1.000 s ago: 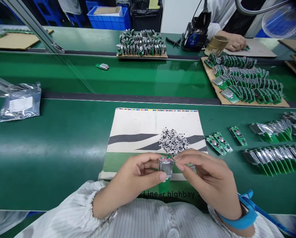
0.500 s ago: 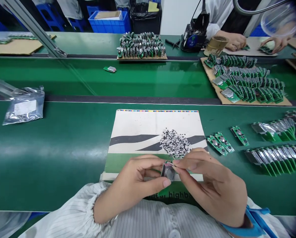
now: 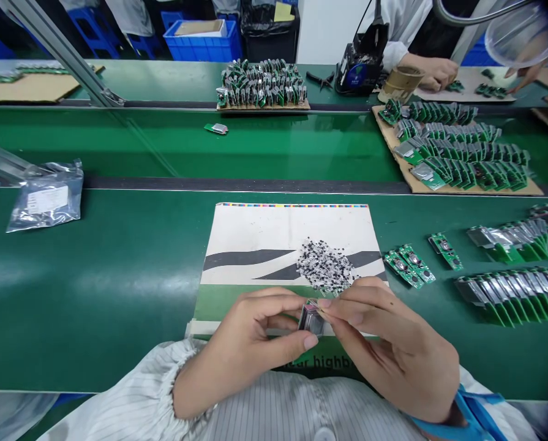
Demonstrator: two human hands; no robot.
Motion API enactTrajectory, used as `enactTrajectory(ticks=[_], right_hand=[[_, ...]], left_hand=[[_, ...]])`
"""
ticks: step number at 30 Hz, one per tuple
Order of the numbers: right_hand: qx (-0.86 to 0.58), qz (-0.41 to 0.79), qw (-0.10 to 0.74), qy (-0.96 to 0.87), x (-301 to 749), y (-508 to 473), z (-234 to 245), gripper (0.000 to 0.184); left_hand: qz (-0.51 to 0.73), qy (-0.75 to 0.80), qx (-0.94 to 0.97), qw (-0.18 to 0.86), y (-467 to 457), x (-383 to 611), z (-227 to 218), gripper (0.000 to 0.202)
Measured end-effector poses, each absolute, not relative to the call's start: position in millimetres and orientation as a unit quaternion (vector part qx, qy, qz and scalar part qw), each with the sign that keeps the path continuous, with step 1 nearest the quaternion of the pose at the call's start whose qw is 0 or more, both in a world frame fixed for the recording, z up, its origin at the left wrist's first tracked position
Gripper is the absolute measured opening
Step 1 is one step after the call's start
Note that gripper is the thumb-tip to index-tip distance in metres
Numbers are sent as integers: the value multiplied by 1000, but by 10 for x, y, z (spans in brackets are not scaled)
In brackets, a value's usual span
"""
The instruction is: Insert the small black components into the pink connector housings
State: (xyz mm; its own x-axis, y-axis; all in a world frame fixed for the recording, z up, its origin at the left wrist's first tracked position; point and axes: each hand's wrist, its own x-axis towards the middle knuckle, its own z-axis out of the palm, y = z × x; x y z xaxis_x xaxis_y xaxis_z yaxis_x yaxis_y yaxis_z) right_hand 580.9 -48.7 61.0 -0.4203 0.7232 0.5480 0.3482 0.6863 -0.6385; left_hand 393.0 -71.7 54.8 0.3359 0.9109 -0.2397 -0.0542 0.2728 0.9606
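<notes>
1. Printed board (image 3: 250, 226): white on its far part, green nearer, wavy dark-grey bands, multicoloured squares along the far edge.
2. Pile of small parts (image 3: 324, 266) on the printed board: speckled black and white.
3. Module (image 3: 312, 323) above the printed board: silver-grey, pinkish at one end.
4. Surface (image 3: 117, 294) around the printed board: dark green.
5. Wristband (image 3: 473, 416), right of and nearer than the printed board: bright blue.
6. Sleeve (image 3: 140, 373), left of and nearer than the printed board: white, finely striped.

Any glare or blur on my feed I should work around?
Head view: pale glare on the left of the green table; highlights on the silvery bag; dark upper-right corner; hands fairly sharp, but fine detail on the held module too small to read.
</notes>
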Motion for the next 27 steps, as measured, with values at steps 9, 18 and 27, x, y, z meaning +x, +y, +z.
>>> enactTrajectory(ticks=[9, 18, 27], right_hand=[[-301, 338, 478, -753, 5795, -467, 490, 43], [-296, 306, 483, -765, 5765, -463, 485, 42], [-333, 467, 472, -669, 5811, -534, 441, 37]], left_hand=[[357, 440, 483, 668, -716, 3924, 544, 15], [331, 458, 542, 622, -720, 3915, 562, 14], [361, 454, 567, 585, -718, 3915, 526, 23]])
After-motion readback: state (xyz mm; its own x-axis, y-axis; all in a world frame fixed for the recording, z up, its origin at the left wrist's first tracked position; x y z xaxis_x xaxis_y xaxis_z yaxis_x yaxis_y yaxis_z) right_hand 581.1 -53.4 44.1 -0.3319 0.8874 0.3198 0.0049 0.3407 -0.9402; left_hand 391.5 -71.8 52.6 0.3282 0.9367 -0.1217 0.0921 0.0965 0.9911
